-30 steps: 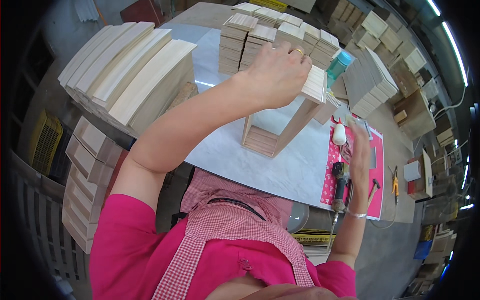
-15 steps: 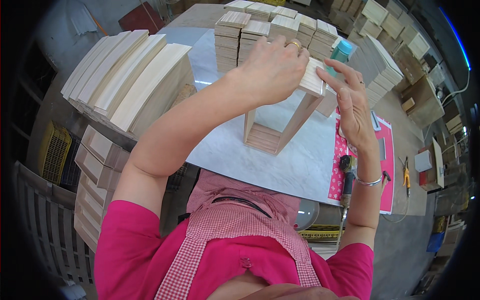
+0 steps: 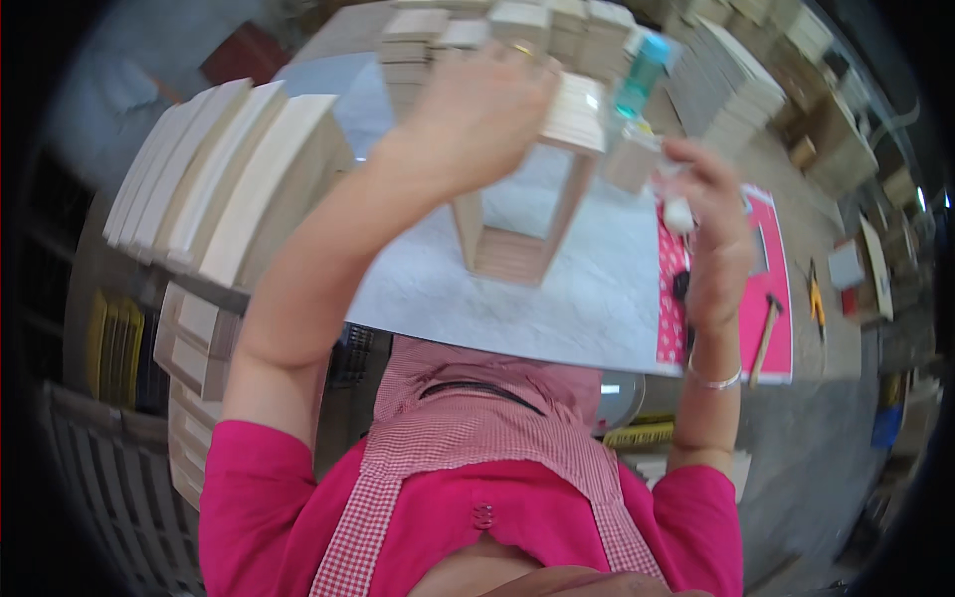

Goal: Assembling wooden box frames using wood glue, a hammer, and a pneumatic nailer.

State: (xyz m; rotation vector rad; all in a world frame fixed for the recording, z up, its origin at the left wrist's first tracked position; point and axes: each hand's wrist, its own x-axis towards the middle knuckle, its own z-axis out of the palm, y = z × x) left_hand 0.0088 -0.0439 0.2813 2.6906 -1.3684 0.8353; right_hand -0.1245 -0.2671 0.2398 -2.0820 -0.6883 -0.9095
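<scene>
A rectangular open wooden frame stands upright on the grey-white tabletop. My left hand grips its top from the left, fingertips hidden behind the wood. Apart from the frame, to its right, my right hand hangs over the pink sheet, blurred by motion. Its fingers look loosely spread, with nothing visible in them. A white rounded object lies beside that hand. Below it, a dark tool is mostly hidden. Just right of the frame sits a small wooden block.
Stacked wooden pieces line the table's far side, near a teal bottle. Curved wooden panels stand at the left. A hammer lies on the pink sheet, with orange-handled pliers farther right.
My right hand has left the top of the frame and moved right and nearer to me. My left hand stays on the frame. The whole view has shifted slightly.
</scene>
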